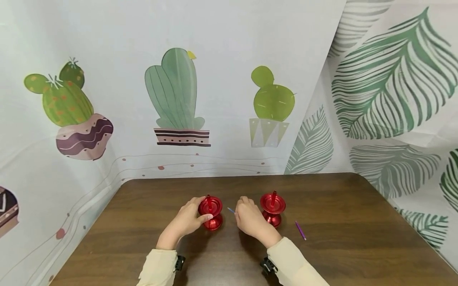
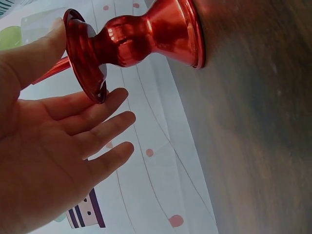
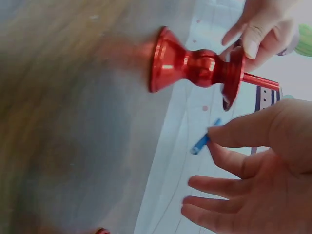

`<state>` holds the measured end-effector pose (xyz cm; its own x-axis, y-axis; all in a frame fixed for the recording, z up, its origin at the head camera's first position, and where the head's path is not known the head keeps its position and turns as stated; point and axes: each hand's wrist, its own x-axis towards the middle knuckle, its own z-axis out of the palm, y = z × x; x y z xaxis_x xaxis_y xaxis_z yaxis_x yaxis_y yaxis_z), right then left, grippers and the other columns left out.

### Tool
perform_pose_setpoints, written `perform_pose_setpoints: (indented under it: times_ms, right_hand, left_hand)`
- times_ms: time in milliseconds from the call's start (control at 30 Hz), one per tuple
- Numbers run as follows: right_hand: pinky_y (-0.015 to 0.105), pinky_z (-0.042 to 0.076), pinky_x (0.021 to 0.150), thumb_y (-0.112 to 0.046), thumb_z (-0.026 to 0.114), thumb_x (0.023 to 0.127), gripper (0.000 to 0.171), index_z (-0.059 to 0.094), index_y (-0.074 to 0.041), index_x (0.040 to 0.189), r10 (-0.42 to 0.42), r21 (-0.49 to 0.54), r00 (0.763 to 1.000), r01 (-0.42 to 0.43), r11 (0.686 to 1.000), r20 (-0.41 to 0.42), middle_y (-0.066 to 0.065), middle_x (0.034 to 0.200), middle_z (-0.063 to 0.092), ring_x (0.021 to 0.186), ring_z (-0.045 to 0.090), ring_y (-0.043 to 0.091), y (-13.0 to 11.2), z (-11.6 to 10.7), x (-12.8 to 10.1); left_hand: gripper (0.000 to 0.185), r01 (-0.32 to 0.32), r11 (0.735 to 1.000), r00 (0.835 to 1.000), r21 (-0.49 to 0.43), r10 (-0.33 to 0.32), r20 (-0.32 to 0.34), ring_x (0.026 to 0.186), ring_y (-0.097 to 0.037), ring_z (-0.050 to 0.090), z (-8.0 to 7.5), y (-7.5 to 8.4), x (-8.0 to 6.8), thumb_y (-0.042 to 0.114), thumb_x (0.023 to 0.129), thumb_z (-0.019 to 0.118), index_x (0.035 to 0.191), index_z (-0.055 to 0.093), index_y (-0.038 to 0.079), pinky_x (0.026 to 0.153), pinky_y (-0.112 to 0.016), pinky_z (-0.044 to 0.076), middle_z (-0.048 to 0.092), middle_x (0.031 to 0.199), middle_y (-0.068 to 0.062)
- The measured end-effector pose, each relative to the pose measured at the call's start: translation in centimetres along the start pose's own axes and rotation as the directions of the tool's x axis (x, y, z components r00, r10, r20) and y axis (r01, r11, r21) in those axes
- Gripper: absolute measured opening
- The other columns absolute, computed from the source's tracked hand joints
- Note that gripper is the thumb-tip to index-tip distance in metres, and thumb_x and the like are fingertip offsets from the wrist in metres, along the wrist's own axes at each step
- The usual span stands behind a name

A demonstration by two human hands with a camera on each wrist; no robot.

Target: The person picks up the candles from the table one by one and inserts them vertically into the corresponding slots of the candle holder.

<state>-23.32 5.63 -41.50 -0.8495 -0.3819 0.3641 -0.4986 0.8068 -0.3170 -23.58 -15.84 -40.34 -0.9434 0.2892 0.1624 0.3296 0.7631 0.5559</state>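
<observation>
Blue stick (image 1: pixel 230 209): one end shows in the head view; we find the rest hidden behind the right hand (image 1: pixel 248 217). Cream sleeves (image 1: pixel 157 267): cut off by its bottom edge. Tabletop (image 3: pixel 92 126), right wrist view: blurred; red sliver (image 3: pixel 102 231) at lower edge, unidentifiable to us.

Metallic-red holders (image 1: pixel 213 223), blue stick (image 3: pixel 200 145), purple stick (image 1: pixel 301 230).
Table (image 1: pixel 336 206) dark brown, wood-grained; sleeves (image 1: pixel 159 266) cream; backdrop (image 1: pixel 229 39) white, printed with green cacti (image 1: pixel 180 89), banded or triangle-patterned pots (image 1: pixel 182 137), striped green and grey leaves (image 1: pixel 403 75).

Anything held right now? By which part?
Left hand holds the left red stand by its upper dish's rim; right hand pinches the blue stick around its middle.
</observation>
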Motion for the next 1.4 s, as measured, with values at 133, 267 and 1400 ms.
perform_pose_setpoints:
  times_ms: [133, 267, 1400]
  right_hand:
    - [0.057, 0.049, 0.085, 0.0, 0.066, 0.085, 0.011, 0.058, -0.001, 0.077, 0.03, 0.175, 0.998, -0.019, 0.984, -0.063, 0.029, 0.11, 0.057, 0.105, 0.054, 0.048, -0.2, -0.2, 1.0]
    - [0.058, 0.042, 0.097, -0.002, 0.062, 0.09, 0.008, 0.061, -0.002, 0.082, 0.093, 0.36, 0.995, -0.071, 0.93, -0.046, 0.031, 0.121, 0.053, 0.115, 0.05, 0.051, -0.6, -0.4, 2.1]
    - [0.041, 0.051, 0.091, 0.0, 0.051, 0.097, 0.002, 0.052, 0.001, 0.096, 0.054, 0.788, 0.994, 0.04, 0.615, -0.092, 0.019, 0.127, 0.055, 0.109, 0.059, 0.035, -3.2, 2.6, 6.1]
  left_hand:
    - [0.062, -0.003, 1.0, 1.0, -0.002, 0.003, -0.003, 0.114, -0.039, 0.053, 0.1, -0.1, 0.0, 0.018, 0.083, 0.075, 0.132, 0.049, -0.009, 0.093, -0.055, 0.046, 0.056, 0.125, -0.021]
    - [0.062, -0.007, 1.0, 1.0, -0.008, 0.007, -0.001, 0.113, -0.038, 0.054, 0.1, -0.1, 0.0, 0.018, 0.083, 0.075, 0.132, 0.048, -0.009, 0.092, -0.053, 0.047, 0.056, 0.126, -0.021]
    - [0.058, -0.048, 0.999, 0.999, 0.008, 0.048, -0.009, 0.112, -0.036, 0.055, 0.0, -0.1, 0.0, 0.015, 0.085, 0.074, 0.131, 0.048, -0.01, 0.095, -0.058, 0.043, 0.056, 0.123, -0.021]
